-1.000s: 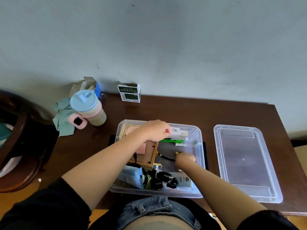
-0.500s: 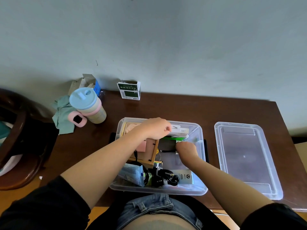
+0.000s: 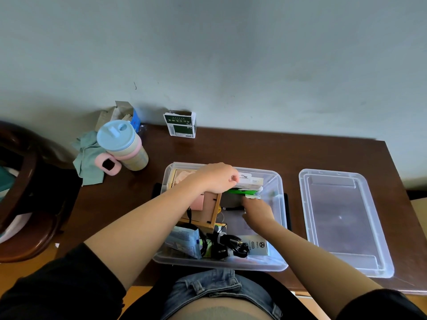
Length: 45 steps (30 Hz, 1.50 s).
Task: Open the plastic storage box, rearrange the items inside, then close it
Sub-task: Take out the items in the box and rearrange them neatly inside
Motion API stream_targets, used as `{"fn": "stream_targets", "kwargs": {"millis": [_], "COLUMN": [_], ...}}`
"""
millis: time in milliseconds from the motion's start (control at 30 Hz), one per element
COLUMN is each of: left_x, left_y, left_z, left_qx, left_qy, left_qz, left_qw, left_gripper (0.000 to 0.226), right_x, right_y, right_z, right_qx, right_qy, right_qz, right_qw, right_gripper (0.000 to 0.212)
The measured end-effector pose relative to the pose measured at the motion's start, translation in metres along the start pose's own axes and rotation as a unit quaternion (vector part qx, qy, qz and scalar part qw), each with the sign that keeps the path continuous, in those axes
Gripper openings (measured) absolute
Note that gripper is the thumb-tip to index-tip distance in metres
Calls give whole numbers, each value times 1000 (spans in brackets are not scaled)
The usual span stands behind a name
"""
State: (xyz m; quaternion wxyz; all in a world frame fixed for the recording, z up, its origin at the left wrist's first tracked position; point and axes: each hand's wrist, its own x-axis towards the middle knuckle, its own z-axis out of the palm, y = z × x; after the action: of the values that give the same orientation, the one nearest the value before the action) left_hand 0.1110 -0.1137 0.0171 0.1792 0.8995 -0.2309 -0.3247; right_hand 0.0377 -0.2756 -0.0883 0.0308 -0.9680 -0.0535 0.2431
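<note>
Person: black short sleeves [image 3: 57,287] on both upper arms, forearms bare. Faded blue denim shorts [image 3: 215,289] with belt loops at the waist.

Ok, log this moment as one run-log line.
box: open | lid: on table, right of box | left hand: grips white carton | right hand: inside box, grasp unclear

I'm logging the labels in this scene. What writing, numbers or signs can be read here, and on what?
Green and white carton by the wall: a line of characters and a barcode, too small to read.
Silver pack in the storage box: round symbols, small print unreadable.
White box under the left hand: print blurred.
Blue-white packet: print too small to read.
</note>
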Motion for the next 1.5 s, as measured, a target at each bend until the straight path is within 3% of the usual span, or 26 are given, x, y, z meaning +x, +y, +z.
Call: {"fn": "stream_targets", "kwargs": {"millis": [567, 800, 1000, 1233, 1500], "left_x": [0, 1, 0, 0, 1], "left_y": [0, -1, -1, -1, -2], "left_z": [0, 1, 0, 0, 2], "left_qx": [-3, -6, -2, 1, -1], "left_qy": [-2, 2, 0, 2, 7], "left_qz": [-4, 1, 4, 2, 1], "left_qw": [1000, 1000, 1000, 1000, 1000], "left_gripper": [29, 28, 28, 30, 29], "right_x": [7, -3, -9, -6, -2], "right_y": [-4, -6, -4, -4, -5], "right_z": [6, 2, 6, 6, 4], "right_qx": [-16, 46, 75, 111, -11], "right_qy": [19, 17, -27, -5, 4], "right_qz": [-27, -57, 54, 59, 17], "right_qw": [999, 997, 995, 992, 1000], "right_gripper": [24, 18, 29, 33, 20]}}
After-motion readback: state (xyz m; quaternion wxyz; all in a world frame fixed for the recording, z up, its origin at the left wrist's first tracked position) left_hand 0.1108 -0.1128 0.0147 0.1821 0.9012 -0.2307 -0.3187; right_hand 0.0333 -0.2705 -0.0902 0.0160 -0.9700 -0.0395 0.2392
